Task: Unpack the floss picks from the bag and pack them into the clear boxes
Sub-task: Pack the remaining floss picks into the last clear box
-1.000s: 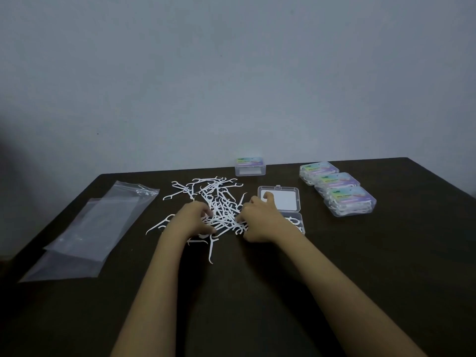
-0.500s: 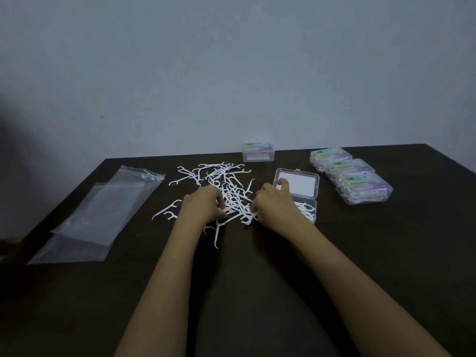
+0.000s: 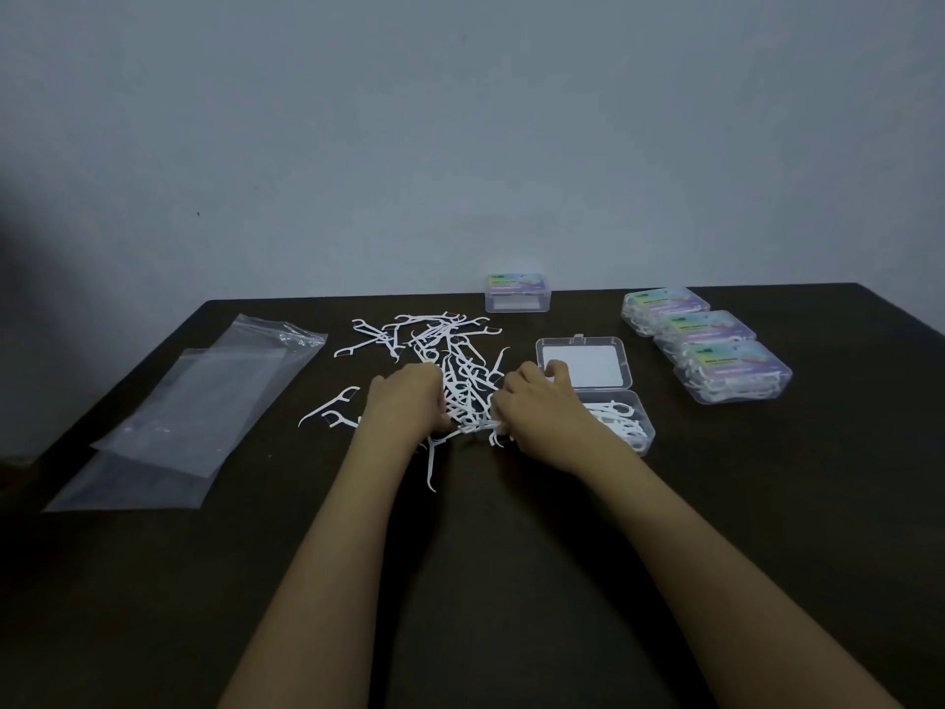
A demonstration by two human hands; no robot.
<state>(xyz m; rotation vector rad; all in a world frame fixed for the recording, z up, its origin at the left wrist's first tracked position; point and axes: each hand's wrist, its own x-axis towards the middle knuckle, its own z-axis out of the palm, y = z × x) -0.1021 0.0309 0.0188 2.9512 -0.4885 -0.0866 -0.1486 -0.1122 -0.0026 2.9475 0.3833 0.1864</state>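
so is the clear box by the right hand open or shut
Open: the small clear plastic box has its lid flipped back flat, and thin white floss picks lie in its base.

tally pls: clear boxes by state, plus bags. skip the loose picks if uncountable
Full closed boxes: 3
Empty-looking closed box: 1
Open box: 1
Plastic bags: 2
Loose floss picks: too tangled to count
Total counted: 7

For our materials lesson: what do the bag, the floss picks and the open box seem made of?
Bag: likely thin clear plastic film, glossy and creased. Floss picks: white moulded plastic, apparently matte. Open box: rigid transparent plastic; picks show through its wall.
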